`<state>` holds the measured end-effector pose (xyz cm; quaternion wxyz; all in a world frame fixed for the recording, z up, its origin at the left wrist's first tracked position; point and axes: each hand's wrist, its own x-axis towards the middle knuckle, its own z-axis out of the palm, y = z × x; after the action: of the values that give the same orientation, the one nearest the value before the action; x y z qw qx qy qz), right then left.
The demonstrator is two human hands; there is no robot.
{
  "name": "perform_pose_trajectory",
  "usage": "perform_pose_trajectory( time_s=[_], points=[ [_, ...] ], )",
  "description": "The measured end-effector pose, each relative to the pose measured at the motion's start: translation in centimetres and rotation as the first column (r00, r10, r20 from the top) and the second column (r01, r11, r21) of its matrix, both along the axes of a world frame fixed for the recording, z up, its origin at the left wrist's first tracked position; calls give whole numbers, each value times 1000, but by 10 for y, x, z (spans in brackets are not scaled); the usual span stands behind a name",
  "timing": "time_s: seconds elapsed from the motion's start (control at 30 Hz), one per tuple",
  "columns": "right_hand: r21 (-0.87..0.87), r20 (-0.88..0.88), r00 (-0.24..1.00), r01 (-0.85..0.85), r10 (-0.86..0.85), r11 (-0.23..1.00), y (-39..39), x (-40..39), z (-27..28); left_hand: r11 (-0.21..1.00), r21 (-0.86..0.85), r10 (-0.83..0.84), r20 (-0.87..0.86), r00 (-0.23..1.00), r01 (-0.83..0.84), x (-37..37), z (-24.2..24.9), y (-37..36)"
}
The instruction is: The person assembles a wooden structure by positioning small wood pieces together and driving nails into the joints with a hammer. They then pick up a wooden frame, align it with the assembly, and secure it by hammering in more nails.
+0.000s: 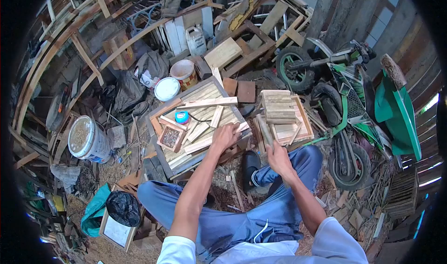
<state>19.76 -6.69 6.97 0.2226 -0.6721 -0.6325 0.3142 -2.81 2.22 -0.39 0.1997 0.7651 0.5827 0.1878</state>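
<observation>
Scrap timber, buckets and a green motorbike point(347, 101) are crowding the shed floor around a low worktop point(160, 164) made from a slatted wooden frame. A seated person is leaning over it. Their left hand point(224, 136) is pressing down on a loose slat point(205, 144) at the frame's near edge, fingers curled over it. Their right hand point(278, 157) is clenched around a thin wooden stick point(265, 131), which is angling up toward a stack of small boards point(278, 106) just beside the frame. Judging by this, the loose slats are lying unsecured and could slide under pressure, and the stick could nudge the stack over. A blue tape measure point(182, 117) is sitting among the slats.
</observation>
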Motion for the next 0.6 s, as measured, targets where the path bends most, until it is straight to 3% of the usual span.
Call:
perform_pose_trajectory(
  time_s=[0.1, 0.17, 0.2, 0.23, 0.33, 0.47, 0.6],
  points=[
    [216, -57, 998, 36, -24, 976, 5, 7, 3, 1000, 4, 1, 61, 998, -2, 1, 10, 1],
    [176, -113, 992, 82, -63, 981, 4, 9, 13, 999, -32, 23, 129, 991, -20, 5, 29, 3],
    [164, -138, 988, 95, -72, 982, 3, 10, 16, 998, 68, -22, 106, 994, 15, 5, 39, 2],
    [149, -162, 984, 103, -78, 984, 1, 10, 17, 999, 7, -35, 180, 983, 34, 4, 43, 3],
    [308, -218, 975, 104, -36, 946, 6, 6, 4, 984, -112, -86, 378, 922, 138, -4, 65, 7],
    [242, -268, 960, 144, -76, 960, 20, -7, 1, 962, -233, -38, 394, 919, 140, -8, 87, -6],
    [274, -522, 853, 168, 0, 947, 37, -36, -2, 957, -226, -68, 437, 897, 183, -18, 89, -21]
  ],
)
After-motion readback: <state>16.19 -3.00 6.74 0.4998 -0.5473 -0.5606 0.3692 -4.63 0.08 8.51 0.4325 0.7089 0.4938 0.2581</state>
